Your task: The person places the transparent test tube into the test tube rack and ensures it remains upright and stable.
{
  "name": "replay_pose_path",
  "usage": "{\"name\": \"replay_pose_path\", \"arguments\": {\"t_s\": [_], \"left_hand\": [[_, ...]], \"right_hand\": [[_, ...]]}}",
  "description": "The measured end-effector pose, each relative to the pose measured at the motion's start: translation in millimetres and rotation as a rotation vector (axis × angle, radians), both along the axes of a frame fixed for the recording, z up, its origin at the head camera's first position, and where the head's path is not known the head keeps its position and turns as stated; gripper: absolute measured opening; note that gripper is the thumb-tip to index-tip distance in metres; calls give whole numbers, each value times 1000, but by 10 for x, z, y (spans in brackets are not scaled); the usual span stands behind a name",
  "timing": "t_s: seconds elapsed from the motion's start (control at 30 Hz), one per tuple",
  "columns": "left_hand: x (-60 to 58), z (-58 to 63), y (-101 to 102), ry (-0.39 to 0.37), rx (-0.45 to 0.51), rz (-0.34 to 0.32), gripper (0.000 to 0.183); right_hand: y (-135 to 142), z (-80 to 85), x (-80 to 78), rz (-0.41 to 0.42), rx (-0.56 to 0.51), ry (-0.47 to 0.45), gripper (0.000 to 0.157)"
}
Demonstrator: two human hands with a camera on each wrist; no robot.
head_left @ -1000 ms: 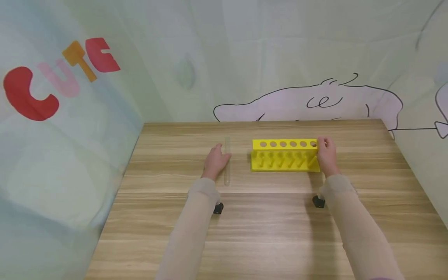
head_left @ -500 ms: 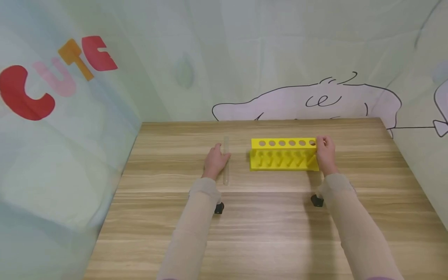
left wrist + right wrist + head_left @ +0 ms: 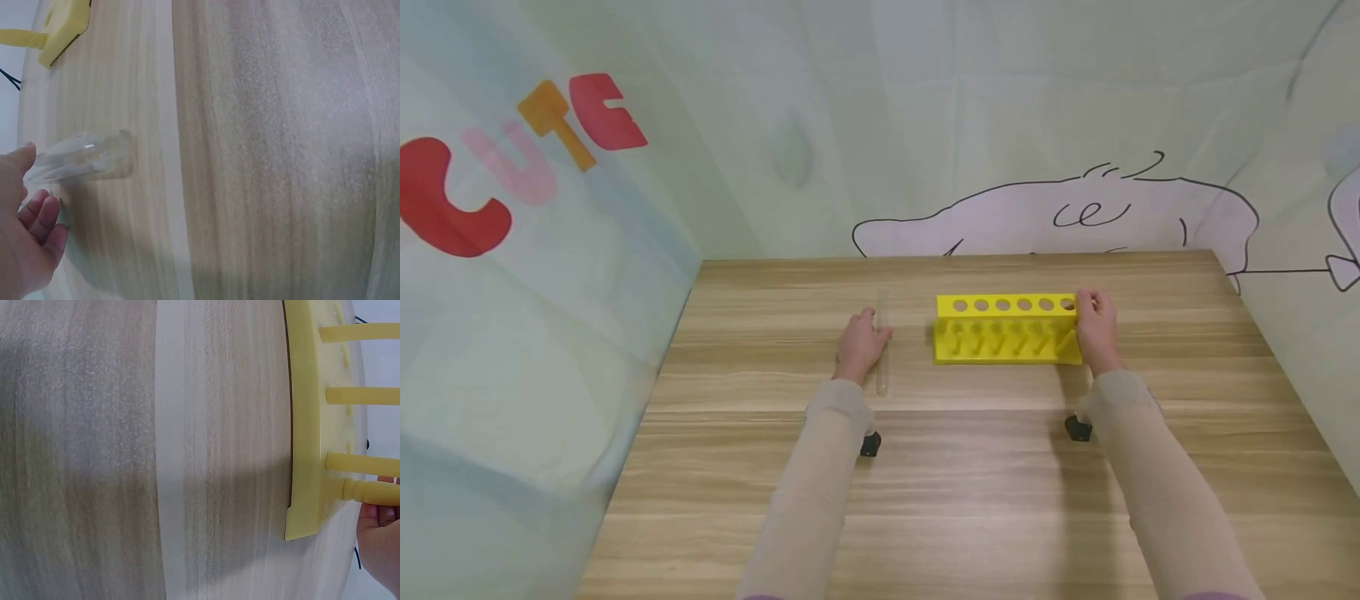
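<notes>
A clear test tube (image 3: 882, 371) lies on the wooden table, pointing toward the back edge. My left hand (image 3: 859, 346) is at its left side, the thumb reaching across it. The left wrist view shows the tube (image 3: 103, 156) passing between the thumb and the curled fingers of that hand (image 3: 31, 231). To the right stands a yellow test tube rack (image 3: 1007, 360), with a row of holes along its top bar and pegs below. My right hand (image 3: 1097, 329) grips the right end of its top bar. In the right wrist view this hand (image 3: 381, 540) is partly hidden by the rack's post (image 3: 375, 492).
The wood-grain table (image 3: 970, 492) ends at a back edge against a printed cloth backdrop (image 3: 760, 150). Coloured letters spelling CUTE (image 3: 456, 200) are on the left cloth. Small black wrist devices (image 3: 870, 444) hang under both sleeves. Both forearms reach across the table's front.
The head view has shifted slightly. Both hands, the test tube and the rack keep their places on the table.
</notes>
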State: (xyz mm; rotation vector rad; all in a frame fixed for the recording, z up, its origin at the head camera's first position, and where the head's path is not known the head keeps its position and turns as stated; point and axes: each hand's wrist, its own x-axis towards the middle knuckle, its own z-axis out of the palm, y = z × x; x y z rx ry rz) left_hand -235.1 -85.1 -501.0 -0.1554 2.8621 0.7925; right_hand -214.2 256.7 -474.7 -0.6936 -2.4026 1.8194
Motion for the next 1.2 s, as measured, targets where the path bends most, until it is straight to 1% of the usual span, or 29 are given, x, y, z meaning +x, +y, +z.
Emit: {"name": "replay_pose_path", "arguments": {"t_s": [0.27, 0.43, 0.53, 0.67, 0.87, 1.03, 1.2], "left_hand": [[1, 4, 5, -1, 49, 7, 52], [11, 4, 6, -11, 111, 14, 51], [14, -5, 0, -15, 129, 18, 52], [12, -18, -10, -22, 132, 24, 53], [8, -22, -9, -46, 125, 20, 49], [22, -6, 6, -76, 95, 17, 47], [48, 6, 19, -77, 90, 19, 46]], "right_hand": [[-5, 4, -6, -8, 5, -16, 30], [-6, 19, -4, -12, 0, -10, 26], [-4, 29, 0, -9, -3, -10, 23], [-2, 31, 0, -8, 1, -17, 21], [-6, 4, -10, -26, -6, 3, 18], [-7, -3, -20, -31, -3, 3, 20], [-6, -3, -26, -32, -3, -14, 20]]}}
